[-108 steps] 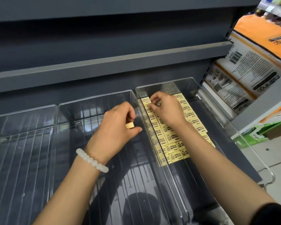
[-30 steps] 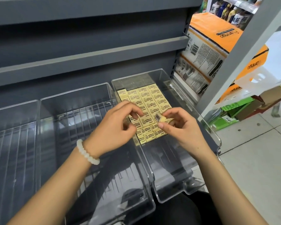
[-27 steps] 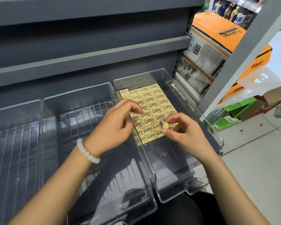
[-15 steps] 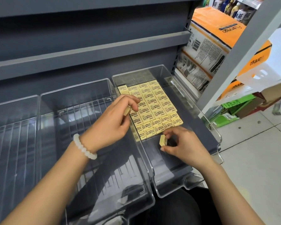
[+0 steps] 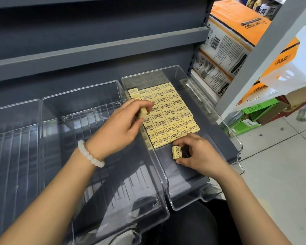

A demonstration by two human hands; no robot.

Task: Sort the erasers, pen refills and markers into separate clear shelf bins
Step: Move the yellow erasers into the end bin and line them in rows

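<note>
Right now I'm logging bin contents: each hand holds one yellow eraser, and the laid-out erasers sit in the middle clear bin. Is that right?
Not quite. The head view shows the laid-out erasers in the right clear bin, not the middle bin. The rest holds: the left hand and right hand each hold one yellow eraser.

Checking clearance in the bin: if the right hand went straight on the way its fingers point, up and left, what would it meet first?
Likely the near edge of the packed erasers; depth is uncertain. The right hand already pinches a loose eraser.
</note>
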